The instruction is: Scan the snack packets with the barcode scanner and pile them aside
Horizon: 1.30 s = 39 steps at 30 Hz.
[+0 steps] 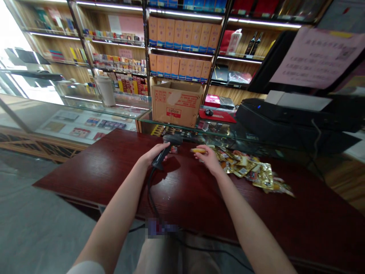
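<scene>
My left hand [152, 154] is shut around the grip of a black corded handheld barcode scanner [165, 150], whose head points toward my right hand. Its black cable [149, 190] droops over the dark red wooden counter [94, 167] and past the front edge. My right hand [209, 158] pinches a small yellow sausage-shaped snack [198, 150] just beyond the scanner head. A small wrapped item [174, 149] lies on the counter under the scanner head. Just to the right of my right hand spreads a loose pile of gold foil snack packets [245, 167].
Behind the counter stands a glass display case [85, 125] holding printed cards. On it sit a cardboard box [176, 103], a white flask [105, 91], and a computer mouse [209, 112] on a red mat. A black printer [296, 118] stands at right, below a hanging paper notice [316, 57].
</scene>
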Available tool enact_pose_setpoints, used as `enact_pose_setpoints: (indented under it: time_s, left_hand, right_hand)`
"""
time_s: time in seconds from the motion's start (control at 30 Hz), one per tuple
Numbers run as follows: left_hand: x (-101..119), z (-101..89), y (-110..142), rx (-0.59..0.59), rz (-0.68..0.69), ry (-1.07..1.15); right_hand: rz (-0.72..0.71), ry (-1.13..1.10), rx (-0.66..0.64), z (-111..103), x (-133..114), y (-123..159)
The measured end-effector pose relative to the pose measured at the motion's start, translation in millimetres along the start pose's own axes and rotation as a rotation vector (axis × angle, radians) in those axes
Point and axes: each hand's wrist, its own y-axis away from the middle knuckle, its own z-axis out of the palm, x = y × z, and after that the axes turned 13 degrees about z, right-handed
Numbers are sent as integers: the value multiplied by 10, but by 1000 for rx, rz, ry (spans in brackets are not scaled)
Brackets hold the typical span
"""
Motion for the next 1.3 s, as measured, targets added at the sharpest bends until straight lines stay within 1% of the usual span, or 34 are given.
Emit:
enact_pose_setpoints:
  time_s: [0.07,0.13,0.27,0.33,0.37,0.4,0.53,0.63,0.77,0.87,1.0,1.1,1.3]
  left_hand:
    - [-30,69,3,-71,22,3]
    - [-49,128,7,-112,40,25]
    - [-74,226,11,-136,25,77]
    - [-94,265,9,-141,36,113]
    - [-109,281,5,-142,51,123]
    - [-127,295,1,-146,67,127]
    - [-222,322,-29,-198,92,122]
    - [-275,334,-47,-209,113,137]
    - [-281,357,-33,-210,158,146]
    - [-271,369,-15,-214,167,137]
    - [-289,372,-20,-224,143,136]
    - [-301,377,-26,-243,132,134]
    - [-279,407,11,-235,166,150]
  right_hand:
    - [-39,-42,59,-86,14,-1]
    - [-98,-20,120,-154,32,-22]
    - [-270,164,223,-228,75,-78]
    - [-296,215,275,-228,112,-108]
    - [-291,202,288,-222,134,-124]
    - [-277,165,286,-213,158,-138]
    - [-210,-6,201,-194,207,-163]
    - [-183,-21,167,-204,171,-132]
    - [-165,-28,127,-191,117,-76]
    - [-160,-7,142,-148,123,-64]
    - [-187,94,185,-110,140,-66]
    - [-230,151,178,-116,124,-57]
    - [-273,193,162,-129,43,-16]
